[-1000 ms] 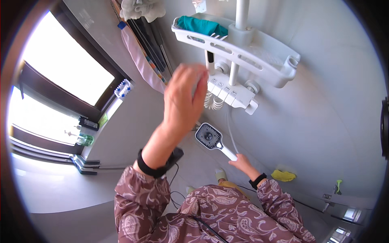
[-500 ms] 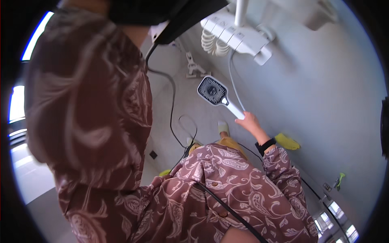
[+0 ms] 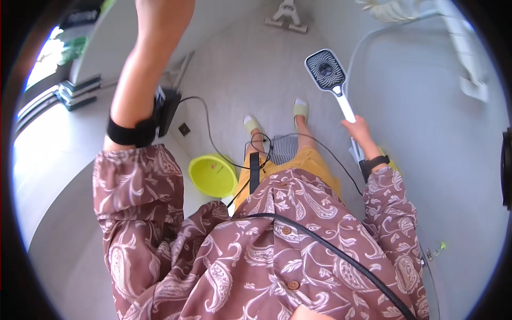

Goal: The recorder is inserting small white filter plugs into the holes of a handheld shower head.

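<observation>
My right hand (image 3: 358, 129) is closed round the lower end of a white shower head handle (image 3: 345, 108). Its rounded rectangular spray face (image 3: 326, 70), dark with rings of pale nozzles, is turned up toward me. A grey hose (image 3: 356, 56) runs beside the handle and curves up toward the wall. My left forearm (image 3: 144, 80), with a black band and a small dark box strapped on, reaches up past the top edge. The left hand itself lies outside the picture.
A yellow-green basin (image 3: 213, 177) stands on the floor left of my legs. A white floor squeegee (image 3: 287, 21) leans at the far end. Thin black cables (image 3: 208, 125) hang from the left arm box and round my waist. A grey wall rises on the right; a white bathtub-like edge (image 3: 58, 186) curves at left.
My view has tilted and shifted, bringing the basin and my feet into sight. My left arm has swung off to the upper left. The right hand keeps its hold on the shower head.
</observation>
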`<state>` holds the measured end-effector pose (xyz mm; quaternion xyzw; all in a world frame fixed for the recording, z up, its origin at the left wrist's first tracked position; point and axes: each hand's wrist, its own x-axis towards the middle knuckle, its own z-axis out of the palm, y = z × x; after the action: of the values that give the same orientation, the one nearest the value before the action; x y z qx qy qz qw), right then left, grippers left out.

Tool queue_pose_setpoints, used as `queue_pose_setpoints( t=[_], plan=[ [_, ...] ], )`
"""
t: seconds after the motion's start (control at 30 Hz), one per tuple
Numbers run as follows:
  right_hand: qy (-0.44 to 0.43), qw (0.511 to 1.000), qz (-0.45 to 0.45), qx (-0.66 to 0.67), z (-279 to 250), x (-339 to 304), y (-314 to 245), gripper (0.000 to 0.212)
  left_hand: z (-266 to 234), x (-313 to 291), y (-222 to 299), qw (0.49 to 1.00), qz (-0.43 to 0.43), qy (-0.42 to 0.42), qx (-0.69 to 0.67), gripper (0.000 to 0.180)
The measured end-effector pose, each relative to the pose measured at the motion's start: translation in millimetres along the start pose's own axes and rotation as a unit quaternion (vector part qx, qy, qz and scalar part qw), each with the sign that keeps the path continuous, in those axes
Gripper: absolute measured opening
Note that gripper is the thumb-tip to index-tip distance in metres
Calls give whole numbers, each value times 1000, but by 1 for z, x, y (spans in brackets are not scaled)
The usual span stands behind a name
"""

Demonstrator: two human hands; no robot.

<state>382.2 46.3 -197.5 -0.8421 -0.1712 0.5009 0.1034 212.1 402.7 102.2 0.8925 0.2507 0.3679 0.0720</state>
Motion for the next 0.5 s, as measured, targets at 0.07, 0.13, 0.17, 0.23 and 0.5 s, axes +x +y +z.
queue_pose_setpoints(
  t=[0.07,0.13,0.17,0.23,0.5],
  plan=[
    [1,1000,-15,17,12,-1,6,34,-10,-89,-48,971,-169,-154,66,17],
    [17,999,-11,25,13,-3,26,32,-6,-187,-67,945,-271,-185,6,17],
    [21,1000,-17,-2,15,-5,34,39,-7,-235,-69,931,-289,-223,3,20],
    [25,999,-6,-39,14,-14,51,47,0,-305,-39,858,-380,-347,-15,23],
    [-118,980,97,128,-8,-63,-11,19,20,-398,14,816,-275,-502,-82,27]
  ],
)
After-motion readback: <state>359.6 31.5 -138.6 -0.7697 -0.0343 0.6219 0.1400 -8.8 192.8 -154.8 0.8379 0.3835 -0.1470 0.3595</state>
